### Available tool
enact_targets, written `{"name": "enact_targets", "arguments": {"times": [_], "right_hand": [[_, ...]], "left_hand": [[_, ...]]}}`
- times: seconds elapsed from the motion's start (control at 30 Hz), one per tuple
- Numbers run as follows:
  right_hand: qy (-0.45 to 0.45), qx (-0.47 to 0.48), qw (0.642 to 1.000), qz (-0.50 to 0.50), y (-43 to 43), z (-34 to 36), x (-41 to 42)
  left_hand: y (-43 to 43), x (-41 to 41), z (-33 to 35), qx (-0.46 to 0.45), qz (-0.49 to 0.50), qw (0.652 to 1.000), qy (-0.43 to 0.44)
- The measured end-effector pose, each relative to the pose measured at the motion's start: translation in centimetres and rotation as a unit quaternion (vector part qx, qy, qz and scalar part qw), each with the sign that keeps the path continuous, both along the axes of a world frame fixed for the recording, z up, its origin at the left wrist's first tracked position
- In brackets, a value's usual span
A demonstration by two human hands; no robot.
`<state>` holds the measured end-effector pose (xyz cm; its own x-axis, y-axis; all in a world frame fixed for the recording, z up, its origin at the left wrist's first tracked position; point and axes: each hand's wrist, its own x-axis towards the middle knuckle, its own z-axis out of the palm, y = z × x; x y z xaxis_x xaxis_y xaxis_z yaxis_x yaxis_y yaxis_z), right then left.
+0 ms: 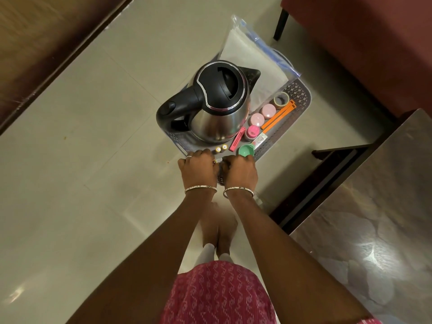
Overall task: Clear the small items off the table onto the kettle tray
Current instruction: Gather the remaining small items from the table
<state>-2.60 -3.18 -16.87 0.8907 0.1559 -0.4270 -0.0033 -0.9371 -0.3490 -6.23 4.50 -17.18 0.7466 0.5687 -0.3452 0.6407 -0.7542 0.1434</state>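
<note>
Left hand (197, 163) and right hand (239, 168) wrap their fingers (205, 152) round the kettle tray's (300, 90) near rim, likely carrying it level so the kettle (219, 101) and already-loaded small items (257, 119) don't slide.

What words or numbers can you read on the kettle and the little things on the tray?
No text here is clear enough to read.
silver packet: some red print, too small and blurred to read.
kettle: no brand or label shows from above.
batteries: only their ends show, with no writing in view.
tray: only a cut-out pattern, no words.
</note>
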Motion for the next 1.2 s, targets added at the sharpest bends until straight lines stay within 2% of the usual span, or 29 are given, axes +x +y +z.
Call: {"name": "enact_targets", "arguments": {"times": [0.17,0.33,0.63,1.2], "right_hand": [[-0.026,0.029,0.999,0.004,-0.1,0.0,-0.3],[-0.063,0.040,0.997,0.000,-0.2,-0.2,-0.5],[-0.037,0.045,0.997,-0.050,0.4,-0.7,-0.5],[-0.046,0.063,0.995,-0.061,0.4,-0.5,-0.7]], "left_hand": [[-0.6,-0.1,-0.1,-0.047,0.026,0.998,-0.045],[-1.0,-0.1,-0.5,-0.051,0.042,0.996,-0.067],[-1.0,-0.3,-0.8,-0.052,0.059,0.992,-0.101],[-1.2,-0.2,-0.7,-0.133,0.128,0.966,-0.178]]}}
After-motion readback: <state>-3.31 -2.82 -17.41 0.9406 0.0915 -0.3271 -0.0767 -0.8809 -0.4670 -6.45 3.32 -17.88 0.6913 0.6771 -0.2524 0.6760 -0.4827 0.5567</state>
